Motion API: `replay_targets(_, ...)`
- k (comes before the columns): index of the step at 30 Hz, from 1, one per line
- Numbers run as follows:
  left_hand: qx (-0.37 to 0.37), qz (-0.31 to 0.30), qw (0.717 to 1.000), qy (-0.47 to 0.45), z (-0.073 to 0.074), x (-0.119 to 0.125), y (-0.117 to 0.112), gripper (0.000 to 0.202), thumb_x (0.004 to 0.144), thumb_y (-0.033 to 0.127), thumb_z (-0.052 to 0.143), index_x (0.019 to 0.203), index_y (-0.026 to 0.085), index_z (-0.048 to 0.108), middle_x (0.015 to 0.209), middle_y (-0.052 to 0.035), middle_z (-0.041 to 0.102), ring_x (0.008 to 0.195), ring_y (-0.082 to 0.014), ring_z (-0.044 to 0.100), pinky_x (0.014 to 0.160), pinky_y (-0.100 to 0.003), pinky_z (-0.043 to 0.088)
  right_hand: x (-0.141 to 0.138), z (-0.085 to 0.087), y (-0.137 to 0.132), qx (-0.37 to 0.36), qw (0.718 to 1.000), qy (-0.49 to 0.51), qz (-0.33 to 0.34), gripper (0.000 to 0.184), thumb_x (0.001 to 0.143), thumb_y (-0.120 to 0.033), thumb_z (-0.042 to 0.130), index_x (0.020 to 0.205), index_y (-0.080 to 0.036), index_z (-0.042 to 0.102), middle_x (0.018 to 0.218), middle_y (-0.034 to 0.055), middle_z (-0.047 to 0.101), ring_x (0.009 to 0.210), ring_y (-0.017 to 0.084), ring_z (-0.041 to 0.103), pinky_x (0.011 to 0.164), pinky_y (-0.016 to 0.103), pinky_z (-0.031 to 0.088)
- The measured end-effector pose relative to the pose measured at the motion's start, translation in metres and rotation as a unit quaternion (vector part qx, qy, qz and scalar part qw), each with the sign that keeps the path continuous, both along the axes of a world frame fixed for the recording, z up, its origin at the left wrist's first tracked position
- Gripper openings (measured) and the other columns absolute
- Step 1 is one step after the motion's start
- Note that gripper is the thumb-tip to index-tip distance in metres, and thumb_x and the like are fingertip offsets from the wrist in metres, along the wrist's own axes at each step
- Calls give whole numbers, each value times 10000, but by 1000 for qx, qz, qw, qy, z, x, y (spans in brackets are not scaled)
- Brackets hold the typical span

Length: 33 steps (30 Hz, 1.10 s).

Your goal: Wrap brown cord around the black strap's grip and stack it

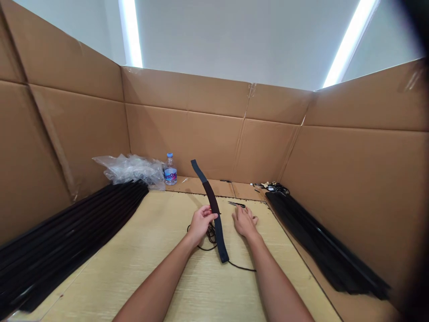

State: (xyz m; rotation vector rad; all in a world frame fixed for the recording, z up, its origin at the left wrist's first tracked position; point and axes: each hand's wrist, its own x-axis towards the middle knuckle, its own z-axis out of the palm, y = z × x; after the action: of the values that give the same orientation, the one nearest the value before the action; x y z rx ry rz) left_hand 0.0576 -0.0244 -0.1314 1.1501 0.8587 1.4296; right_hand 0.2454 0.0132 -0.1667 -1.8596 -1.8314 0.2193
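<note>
My left hand (201, 223) pinches a long, flat dark strap (219, 235) near its middle, between thumb and fingers. The strap stands tilted, its upper end leaning left; a browner section lies between two blue-grey ends. From its lower end a thin black cord (241, 268) runs right and passes out of sight at my right forearm. Behind the left hand lies a loose coil of black cord (211, 233), partly hidden by the strap. My right hand (246, 221) rests on the table with fingers apart, its fingertips at the black handle of small thread snips (237, 204).
Long black strips (77, 232) are piled on the left, and another black bundle (321, 241) lies along the right. At the back are crumpled clear plastic bags (134, 170), a water bottle (170, 172) and small scraps (271, 187). Cardboard walls (187, 134) surround the yellowish table (134, 268).
</note>
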Motion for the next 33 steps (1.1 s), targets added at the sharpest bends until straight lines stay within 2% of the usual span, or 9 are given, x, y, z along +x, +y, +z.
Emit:
replay_targets(3, -4, -4, 1000, -6, 1, 0, -1, 266, 610, 168, 730, 873, 150, 694, 811, -58, 725, 735, -178, 640, 675, -262, 459, 2, 0, 2, 0, 999, -36, -14, 428, 914, -254, 371, 1329, -175, 440, 1342, 180, 505, 1247, 324, 348, 946, 544, 261)
replay_targets(7, -4, -5, 1000, -9, 1, 1, -2, 265, 608, 171, 731, 869, 154, 692, 807, -48, 724, 727, -171, 634, 666, -255, 450, 4, 0, 3, 4, 997, -70, -22, 436, 927, -302, 358, 1346, -198, 420, 1438, 152, 404, 1294, 322, 272, 941, 529, 274)
replay_targets(11, -1, -3, 1000, -7, 0, 2, -2, 253, 595, 175, 743, 842, 156, 692, 784, -44, 721, 717, -173, 631, 665, -260, 445, 5, -1, 6, -6, 996, -89, -26, 420, 930, -310, 348, 1325, -210, 447, 1363, 151, 486, 1238, 324, 335, 919, 523, 298)
replay_targets(16, -2, -1, 1000, -4, 0, 2, -1, 247, 603, 171, 734, 846, 156, 693, 796, -46, 720, 721, -171, 628, 664, -256, 441, 7, -2, 8, -6, 995, -101, -26, 465, 929, -349, 343, 1372, -215, 386, 1470, 132, 360, 1279, 326, 277, 929, 533, 295)
replay_targets(21, -7, 1, 1000, -4, 0, 2, -2, 245, 594, 176, 736, 834, 160, 691, 804, -45, 724, 719, -170, 628, 664, -256, 440, 9, -1, 9, -11, 995, -100, -22, 449, 936, -390, 340, 1352, -237, 411, 1430, 123, 420, 1240, 324, 339, 927, 554, 304)
replay_targets(24, -7, 2, 1000, -3, 0, 2, -3, 243, 600, 177, 732, 838, 160, 690, 808, -44, 724, 719, -167, 628, 662, -253, 438, 10, 2, 10, 0, 995, -96, -25, 458, 939, -377, 361, 1372, -229, 386, 1474, 126, 358, 1282, 328, 300, 944, 561, 302)
replay_targets(26, -8, 3, 1000, -2, 0, 2, -3, 244, 601, 177, 731, 841, 160, 689, 797, -43, 723, 718, -167, 630, 658, -252, 439, 10, 3, 12, 4, 996, -89, -24, 448, 938, -366, 399, 1363, -223, 400, 1460, 134, 380, 1305, 334, 288, 955, 578, 305)
replay_targets(29, -10, 4, 1000, -1, -1, 2, -3, 256, 594, 190, 739, 842, 162, 686, 802, -47, 727, 729, -176, 638, 659, -256, 442, 11, 4, 15, 13, 997, -69, -30, 399, 932, -332, 474, 1309, -204, 460, 1350, 131, 495, 1253, 322, 398, 961, 574, 354)
replay_targets(33, -14, 8, 1000, 2, 0, 2, -2, 265, 582, 203, 750, 836, 158, 686, 816, -55, 729, 730, -178, 640, 658, -258, 440, 14, 4, 18, 16, 999, -23, -32, 328, 908, -314, 561, 1205, -177, 539, 1240, 92, 554, 1058, 244, 578, 885, 466, 489)
